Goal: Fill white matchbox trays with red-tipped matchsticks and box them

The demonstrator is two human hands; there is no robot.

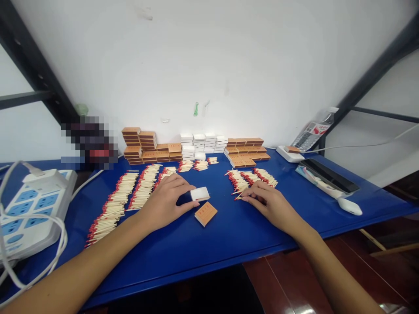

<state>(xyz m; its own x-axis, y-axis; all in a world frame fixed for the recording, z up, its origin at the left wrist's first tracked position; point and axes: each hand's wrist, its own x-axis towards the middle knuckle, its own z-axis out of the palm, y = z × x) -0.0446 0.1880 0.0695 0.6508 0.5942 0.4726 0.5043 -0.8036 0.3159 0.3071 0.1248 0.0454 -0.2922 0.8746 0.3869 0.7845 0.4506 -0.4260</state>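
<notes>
The left hand (pixel 170 196) grasps a white tray (pixel 200 193), clock centre; at three, the right hand (pixel 264 198) pinches matches (pixel 238 197). Work looks partway: orange boxes (pixel 149 156) at ten may be finished; white boxes (pixel 199 143) at twelve apparently remain.

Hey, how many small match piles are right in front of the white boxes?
3, in a row: the left pile, the middle pile and the right pile, which is smallest.
</notes>
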